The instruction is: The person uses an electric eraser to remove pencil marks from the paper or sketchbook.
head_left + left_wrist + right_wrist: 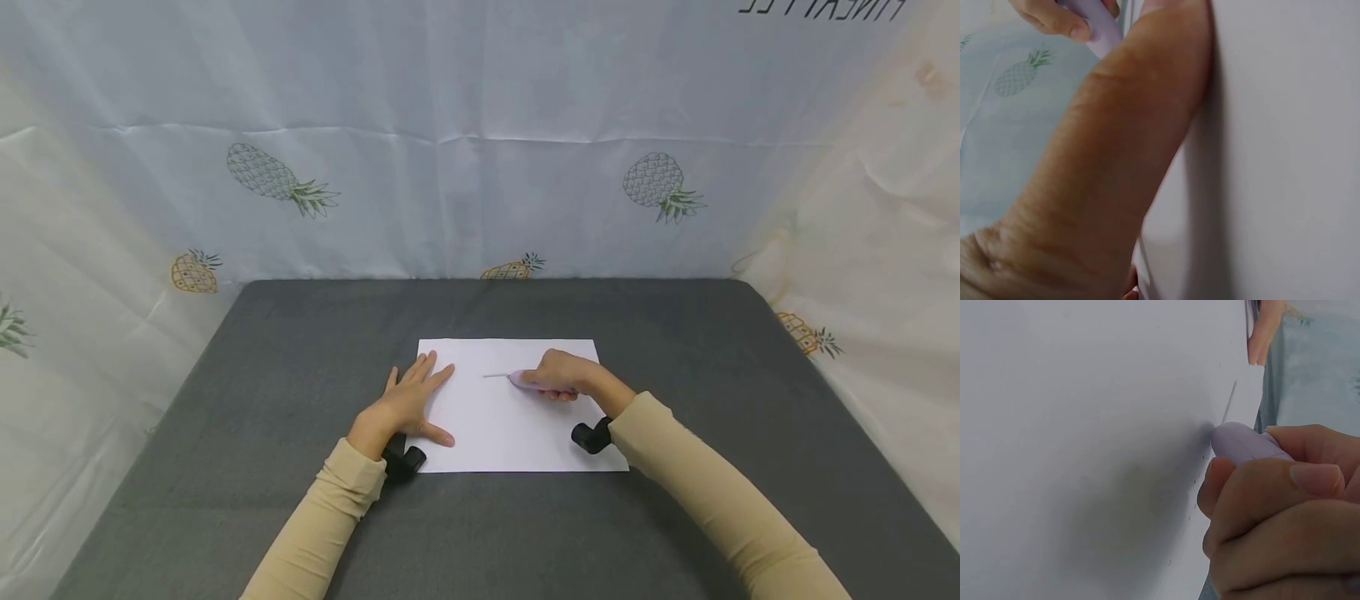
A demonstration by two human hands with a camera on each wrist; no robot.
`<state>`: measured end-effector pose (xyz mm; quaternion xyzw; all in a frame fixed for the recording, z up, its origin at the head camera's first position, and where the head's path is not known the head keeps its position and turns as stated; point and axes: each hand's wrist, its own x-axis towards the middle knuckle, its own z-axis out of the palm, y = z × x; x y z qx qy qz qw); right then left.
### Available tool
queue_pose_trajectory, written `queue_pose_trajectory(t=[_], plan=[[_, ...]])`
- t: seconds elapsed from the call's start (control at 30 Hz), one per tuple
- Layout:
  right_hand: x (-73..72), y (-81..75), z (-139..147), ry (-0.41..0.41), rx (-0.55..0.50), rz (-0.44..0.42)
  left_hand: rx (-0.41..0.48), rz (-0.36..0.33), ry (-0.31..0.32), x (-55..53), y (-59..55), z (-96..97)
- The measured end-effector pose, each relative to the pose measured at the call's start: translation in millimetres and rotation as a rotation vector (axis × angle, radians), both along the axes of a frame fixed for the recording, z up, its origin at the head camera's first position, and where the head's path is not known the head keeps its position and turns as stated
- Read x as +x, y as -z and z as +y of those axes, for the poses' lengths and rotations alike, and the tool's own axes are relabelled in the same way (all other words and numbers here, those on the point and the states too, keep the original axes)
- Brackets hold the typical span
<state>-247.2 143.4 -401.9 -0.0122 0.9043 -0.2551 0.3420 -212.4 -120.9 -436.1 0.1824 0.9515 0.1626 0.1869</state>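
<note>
A white sheet of paper [510, 442] lies on the grey table. My left hand [412, 400] rests on its left side with fingers spread; in the left wrist view the base of the hand [1110, 137] fills the middle. Over the paper's upper right, my right hand [558, 375] grips a lilac round-nosed tool [517, 379], which looks like an electric eraser. Its nose [1238, 439] is down at the paper, at the end of a thin grey line [495, 375]. Small dark specks [1194, 481] trail across the paper from the nose. The fingers hide most of the tool's body.
Black wrist-worn camera mounts [592, 437] sit at both wrists, low over the paper. The grey tabletop [315, 333] surrounds the sheet. A pale curtain [480, 192] with printed pineapples hangs behind the table, with more pale cloth at both sides.
</note>
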Motion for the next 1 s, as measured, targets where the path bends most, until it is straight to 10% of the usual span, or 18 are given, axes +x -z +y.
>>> queue_pose_trajectory(t=[1.0], plan=[[-3.8, 0.3, 1.6, 0.014, -0.002, -0.012, 0.006, 0.008, 0.022, 1.2, -1.0, -0.1]])
